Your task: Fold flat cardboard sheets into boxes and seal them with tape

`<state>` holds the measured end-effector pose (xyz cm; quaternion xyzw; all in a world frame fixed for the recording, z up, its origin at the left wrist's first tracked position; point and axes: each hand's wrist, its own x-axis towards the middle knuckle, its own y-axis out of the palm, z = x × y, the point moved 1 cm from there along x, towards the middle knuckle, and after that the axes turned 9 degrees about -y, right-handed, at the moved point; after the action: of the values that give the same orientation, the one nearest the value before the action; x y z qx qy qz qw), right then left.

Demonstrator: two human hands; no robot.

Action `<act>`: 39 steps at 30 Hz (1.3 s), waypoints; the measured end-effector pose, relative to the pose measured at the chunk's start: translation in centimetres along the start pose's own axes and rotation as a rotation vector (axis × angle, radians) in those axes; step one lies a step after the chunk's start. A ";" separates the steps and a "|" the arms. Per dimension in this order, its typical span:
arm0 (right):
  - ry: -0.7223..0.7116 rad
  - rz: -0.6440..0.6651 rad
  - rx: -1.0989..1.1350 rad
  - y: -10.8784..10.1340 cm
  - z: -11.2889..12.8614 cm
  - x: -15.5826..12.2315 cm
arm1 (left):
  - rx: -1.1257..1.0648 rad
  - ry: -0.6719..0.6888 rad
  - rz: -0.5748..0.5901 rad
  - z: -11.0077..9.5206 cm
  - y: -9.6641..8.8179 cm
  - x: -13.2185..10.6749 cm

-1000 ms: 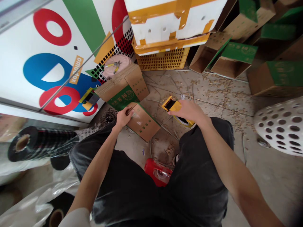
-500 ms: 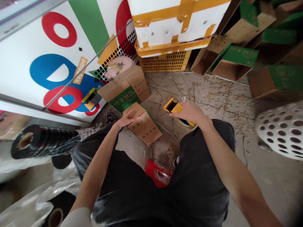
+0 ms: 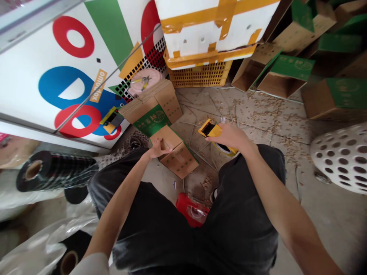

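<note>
Concrete floor [image 3: 323, 233], scattered with wood shavings [image 3: 275, 118], thin straps [image 3: 197, 114], a folded cardboard box [image 3: 180, 160], a stack of flattened cartons [image 3: 150, 105], a red tape dispenser [image 3: 190, 210], open cartons [image 3: 282, 78], a yellow plastic crate [image 3: 197, 78]
</note>
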<state>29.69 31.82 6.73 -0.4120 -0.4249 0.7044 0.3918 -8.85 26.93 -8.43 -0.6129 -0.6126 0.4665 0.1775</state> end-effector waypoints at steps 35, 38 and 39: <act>-0.032 0.040 -0.029 0.2 0.1 -0.4 | 0.288 0.149 0.247 -2.9 5.7 -4.6; -0.039 0.038 -0.039 0.1 0.1 -0.4 | 0.286 0.157 0.223 -2.7 6.3 -5.4; -0.044 0.035 -0.038 0.1 0.1 -0.4 | 0.291 0.156 0.205 -2.7 6.4 -5.7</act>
<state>29.71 31.42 6.77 -0.4113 -0.4392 0.7119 0.3623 -1.89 21.49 -10.10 -0.6742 -0.4575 0.5168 0.2627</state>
